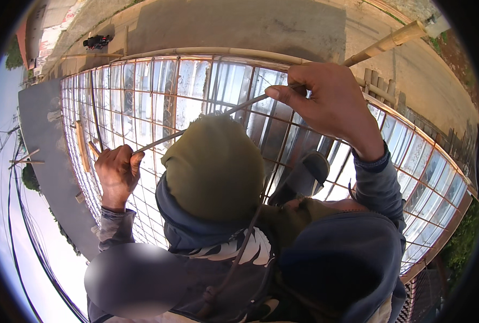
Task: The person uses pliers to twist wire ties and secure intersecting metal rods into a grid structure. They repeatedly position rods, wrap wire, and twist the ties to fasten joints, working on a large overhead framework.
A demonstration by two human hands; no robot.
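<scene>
My left hand (118, 175) and my right hand (331, 105) are both closed on one thin grey rod (250, 101), which looks like a steel bar. It slants up from the left hand to the right, bending slightly. My bent knee in olive cloth (212, 167) hides part of the view in front of its middle. Beneath lies a grid of thin rusty bars (180, 98) over shiny corrugated metal sheets (191, 75). A dark shoe (309, 175) rests on the grid below my right hand. Where the rod ends is hidden by the fists.
A bamboo pole (385, 43) sticks out past the grid's far right edge. At left runs a grey wall (48, 156), with a short wooden piece (82, 145) near it. Overhead wires (21, 215) hang beyond. Far below, a motorcycle (96, 41) is on the road (239, 27).
</scene>
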